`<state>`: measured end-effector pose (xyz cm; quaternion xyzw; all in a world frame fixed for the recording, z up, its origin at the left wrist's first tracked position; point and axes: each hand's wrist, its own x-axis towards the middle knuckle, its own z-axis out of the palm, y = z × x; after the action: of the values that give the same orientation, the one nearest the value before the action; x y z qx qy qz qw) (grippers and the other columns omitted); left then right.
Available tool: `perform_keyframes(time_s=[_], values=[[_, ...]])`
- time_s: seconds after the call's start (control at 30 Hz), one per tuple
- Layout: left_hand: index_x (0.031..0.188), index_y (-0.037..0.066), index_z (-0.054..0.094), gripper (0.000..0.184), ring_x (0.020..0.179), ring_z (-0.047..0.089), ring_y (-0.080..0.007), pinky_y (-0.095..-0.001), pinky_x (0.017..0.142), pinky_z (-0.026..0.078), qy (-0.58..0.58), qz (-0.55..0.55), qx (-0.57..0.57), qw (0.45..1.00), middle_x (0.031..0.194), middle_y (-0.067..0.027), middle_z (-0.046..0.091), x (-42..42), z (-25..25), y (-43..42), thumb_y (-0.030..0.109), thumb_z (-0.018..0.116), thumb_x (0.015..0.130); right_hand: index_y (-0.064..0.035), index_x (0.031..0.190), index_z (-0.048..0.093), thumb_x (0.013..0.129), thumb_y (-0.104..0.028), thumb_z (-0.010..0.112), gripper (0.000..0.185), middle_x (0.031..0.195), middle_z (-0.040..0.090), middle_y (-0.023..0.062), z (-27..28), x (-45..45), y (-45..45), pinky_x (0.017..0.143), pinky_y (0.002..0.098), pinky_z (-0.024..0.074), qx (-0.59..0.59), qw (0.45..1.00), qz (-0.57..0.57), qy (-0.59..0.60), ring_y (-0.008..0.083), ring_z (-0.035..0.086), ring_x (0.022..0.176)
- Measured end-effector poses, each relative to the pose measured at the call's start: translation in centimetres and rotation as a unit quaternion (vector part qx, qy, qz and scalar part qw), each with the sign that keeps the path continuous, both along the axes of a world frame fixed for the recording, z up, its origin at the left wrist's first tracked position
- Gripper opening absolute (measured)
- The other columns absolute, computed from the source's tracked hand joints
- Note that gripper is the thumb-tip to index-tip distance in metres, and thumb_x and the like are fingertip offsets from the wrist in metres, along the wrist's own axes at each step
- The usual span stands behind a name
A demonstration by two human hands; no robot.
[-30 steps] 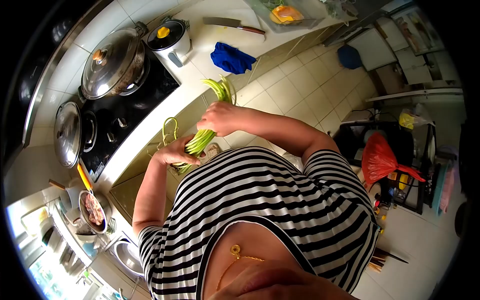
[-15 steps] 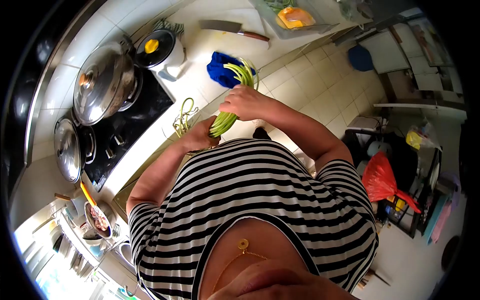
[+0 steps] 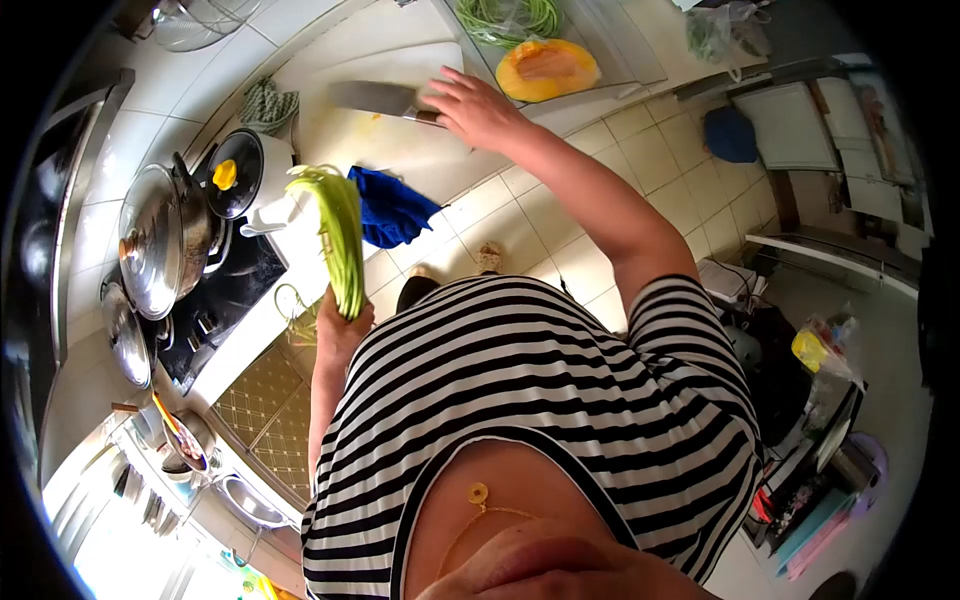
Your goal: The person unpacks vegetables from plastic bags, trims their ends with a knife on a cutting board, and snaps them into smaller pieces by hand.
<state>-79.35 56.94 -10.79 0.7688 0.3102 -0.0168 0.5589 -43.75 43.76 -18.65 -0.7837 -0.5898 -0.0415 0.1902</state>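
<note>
My left hand point(image 3: 343, 325) is closed around the lower end of a bundle of long green stalks point(image 3: 343, 240), whose upper part stands up and bends over at the tip. My right hand point(image 3: 478, 108) is over the counter edge with its fingers spread, at the handle end of a cleaver point(image 3: 375, 98); whether it touches the handle is unclear. The cleaver lies on a white cutting board point(image 3: 420, 65). Beside the stalks, a blue cloth point(image 3: 390, 208) hangs at the counter's edge. Thin curled stalk ends point(image 3: 290, 300) show near my left wrist.
A clear tray point(image 3: 625, 70) holds a cut orange squash or melon point(image 3: 547, 70) and coiled green stalks point(image 3: 510, 20). Left are a black-lidded pot point(image 3: 237, 173), a large steel pot point(image 3: 165, 240) and the stove point(image 3: 225, 300). A patterned cloth point(image 3: 268, 107) lies behind.
My right hand has let go of the stalks and moved up to the cleaver, fingers now spread. My left hand still holds the bundle, now farther left and more upright. The view has shifted.
</note>
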Motion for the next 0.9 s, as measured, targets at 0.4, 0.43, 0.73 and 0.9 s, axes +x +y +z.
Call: perform_keyframes(time_s=[0.4,0.43,0.73,0.9], values=[[0.094,0.003,0.050,0.022,0.065,0.050,-0.0099,-0.0248,0.059,0.042,-0.001,0.071,-0.049,0.996,0.073,-0.0003,0.053,5.8,0.3,3.3,-0.002,0.061,0.076,-0.0039,0.118,0.050,0.087,-0.003,0.039,0.033,0.126,0.050,0.0132,-4.8,7.7,2.7,0.098,0.0397,0.0415,-0.047,0.988,-0.126,0.074,0.0296,0.043,0.122],[0.094,0.003,0.050,0.022,0.064,0.050,-0.0099,-0.0246,0.059,0.042,-0.011,0.070,-0.047,0.996,0.073,-0.0001,0.052,6.1,0.2,3.7,-0.002,0.061,0.075,-0.0045,0.118,0.049,0.086,-0.003,0.040,0.033,0.125,0.051,0.0129,-5.4,8.2,2.3,0.096,0.0401,0.0427,-0.042,0.987,-0.140,0.065,0.0295,0.045,0.120],[0.098,0.002,0.052,0.027,0.069,0.055,-0.0111,-0.0262,0.063,0.047,0.029,0.099,-0.062,0.993,0.077,-0.0029,0.058,6.2,0.3,4.9,0.001,0.065,0.075,-0.0129,0.106,0.061,0.083,-0.028,0.059,0.028,0.102,0.063,0.0110,-6.0,8.8,0.9,0.081,0.0425,0.0482,-0.119,0.949,-0.152,0.249,0.0304,0.059,0.096],[0.100,0.002,0.052,0.030,0.072,0.056,-0.0111,-0.0265,0.067,0.046,0.027,0.138,-0.033,0.990,0.078,-0.0034,0.059,6.2,0.9,3.5,0.002,0.066,0.075,-0.0109,0.100,0.060,0.078,-0.031,0.064,0.030,0.092,0.063,0.0125,-8.5,3.9,4.6,0.077,0.0434,0.0487,-0.113,0.974,-0.030,0.196,0.0329,0.061,0.087]])
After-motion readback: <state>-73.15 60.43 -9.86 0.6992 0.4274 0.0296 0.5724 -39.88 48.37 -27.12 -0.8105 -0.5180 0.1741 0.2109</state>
